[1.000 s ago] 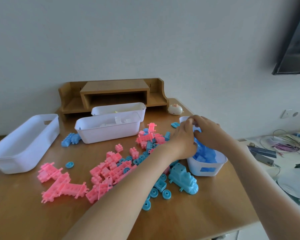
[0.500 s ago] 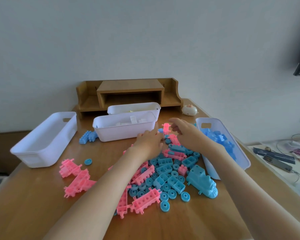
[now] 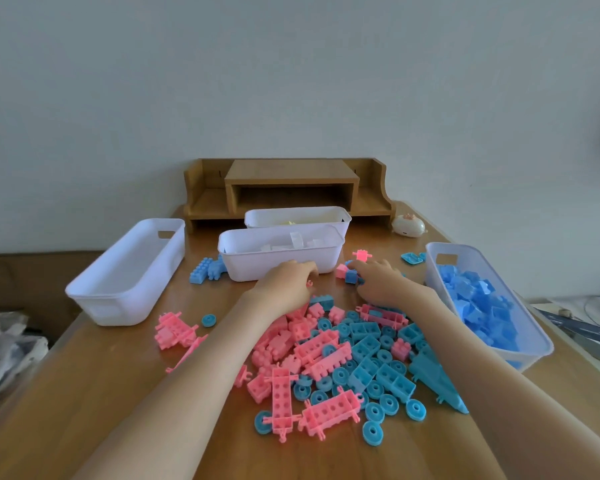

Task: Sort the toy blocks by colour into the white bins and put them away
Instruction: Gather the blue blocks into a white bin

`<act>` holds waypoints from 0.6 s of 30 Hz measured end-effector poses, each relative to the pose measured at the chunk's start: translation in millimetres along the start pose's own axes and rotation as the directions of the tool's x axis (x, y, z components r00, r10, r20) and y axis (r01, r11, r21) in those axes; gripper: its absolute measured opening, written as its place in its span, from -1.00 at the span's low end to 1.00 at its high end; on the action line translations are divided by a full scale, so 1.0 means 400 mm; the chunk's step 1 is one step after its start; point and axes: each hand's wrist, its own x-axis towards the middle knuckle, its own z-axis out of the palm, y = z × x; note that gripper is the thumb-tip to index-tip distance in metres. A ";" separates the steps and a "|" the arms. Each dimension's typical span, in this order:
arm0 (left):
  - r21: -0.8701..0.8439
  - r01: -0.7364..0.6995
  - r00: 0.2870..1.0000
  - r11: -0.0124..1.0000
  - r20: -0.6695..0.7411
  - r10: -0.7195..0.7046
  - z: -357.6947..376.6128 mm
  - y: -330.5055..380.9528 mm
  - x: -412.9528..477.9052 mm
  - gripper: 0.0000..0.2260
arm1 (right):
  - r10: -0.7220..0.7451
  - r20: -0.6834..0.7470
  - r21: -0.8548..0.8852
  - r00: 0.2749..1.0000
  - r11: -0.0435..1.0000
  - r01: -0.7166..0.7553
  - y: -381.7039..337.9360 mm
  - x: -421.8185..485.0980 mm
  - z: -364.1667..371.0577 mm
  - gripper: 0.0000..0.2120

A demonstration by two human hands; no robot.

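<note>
**On the wooden tabletop, both hands work the far edge of the block pile**

Across the middle of the tabletop (image 3: 84, 393) lies a mixed pile of pink and blue toy blocks (image 3: 329, 358), with blue wheels scattered along its near edge. At the far edge of the pile the left hand (image 3: 284, 284) rests knuckles up. Its fingers curl down just in front of the middle white bin (image 3: 278, 266). The fingertips are hidden, so I cannot tell whether they hold anything. The right hand (image 3: 383, 284) lies palm down beside it. Its fingers stretch out loosely toward a small blue block (image 3: 350, 277) and a pink one (image 3: 341, 270), gripping nothing that shows.

To the right, the blue bin (image 3: 465, 248) stands lengthwise and holds a heap of blue blocks, and a blue train-shaped piece (image 3: 437, 379) lies just beside its near end. The middle white bin holds white pieces. Behind it the far bin (image 3: 297, 213) shows something pale yellow inside. At the left, the long left bin (image 3: 118, 306) sits at an angle, well apart from the pile. Between it and the pile lie a pink cluster (image 3: 174, 329) and one blue wheel (image 3: 209, 320). Two blue blocks (image 3: 205, 271) rest against the left end of the middle bin. A wooden desk shelf (image 3: 291, 181) stands against the wall, with a small cream toy (image 3: 408, 225) to its right.
</note>
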 end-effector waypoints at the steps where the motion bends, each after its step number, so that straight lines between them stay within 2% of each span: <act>1: -0.031 0.008 1.000 0.999 0.008 -0.007 -0.001 -0.004 -0.001 -0.68 | -0.004 -0.017 -0.001 1.000 1.000 0.004 -0.004 0.005 -0.001 -0.47; 3: -0.084 0.023 0.999 0.996 0.024 -0.021 -0.004 -0.012 -0.004 -0.67 | -0.011 -0.027 0.005 1.000 1.000 0.011 -0.014 0.014 0.000 -0.55; 6: -0.129 0.030 0.999 0.991 0.023 -0.027 -0.004 -0.019 -0.006 -0.67 | -0.029 -0.012 0.029 1.000 0.999 0.029 -0.021 0.026 0.009 -0.87; 9: -0.146 0.005 1.000 0.989 -0.028 -0.009 -0.005 -0.018 -0.008 -0.70 | -0.053 0.029 0.039 0.998 0.998 0.052 -0.022 0.040 0.021 -0.79; 11: -0.144 -0.033 0.999 0.989 -0.047 0.026 -0.004 -0.014 -0.005 -0.71 | -0.090 0.023 0.064 0.996 0.994 0.088 -0.023 0.042 0.018 -0.89; 14: -0.085 -0.062 0.998 0.994 0.008 0.063 -0.003 -0.012 0.004 -0.69 | -0.098 -0.087 0.119 0.991 0.987 0.108 -0.019 0.048 -0.007 -0.93; 16: -0.029 -0.018 0.999 0.999 0.039 0.019 0.000 -0.017 0.010 -0.66 | -0.043 -0.165 0.140 0.985 0.988 0.067 -0.011 0.060 -0.023 -0.91; 18: -0.022 0.058 0.997 0.998 0.050 -0.056 0.003 -0.023 0.012 -0.63 | 0.004 -0.181 0.176 0.984 0.984 0.028 -0.009 0.071 -0.032 -0.84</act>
